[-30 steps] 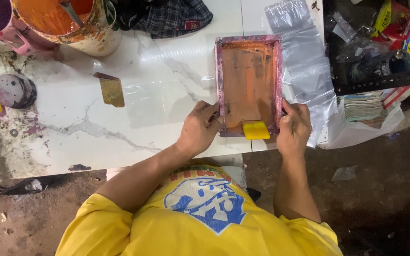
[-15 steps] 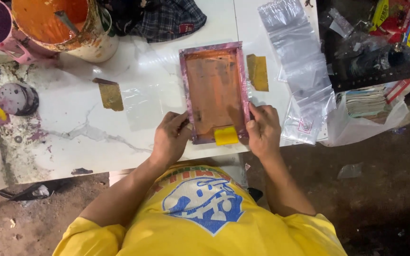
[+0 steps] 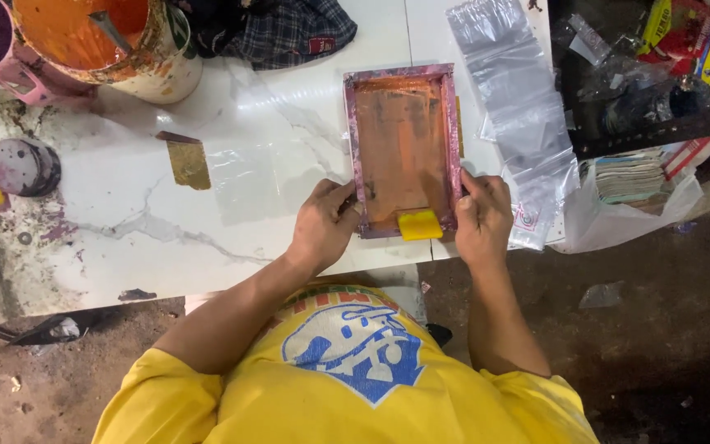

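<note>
In the head view, a pink-edged printing frame [image 3: 403, 152] is seen lying flat on the white marble table [image 3: 125, 230], its long axis running away from the body. Its near corners are clamped by the left hand [image 3: 325, 226] and the right hand [image 3: 480, 215], equally close. A yellow squeegee [image 3: 420, 224] is rested on the near edge, between them.
</note>
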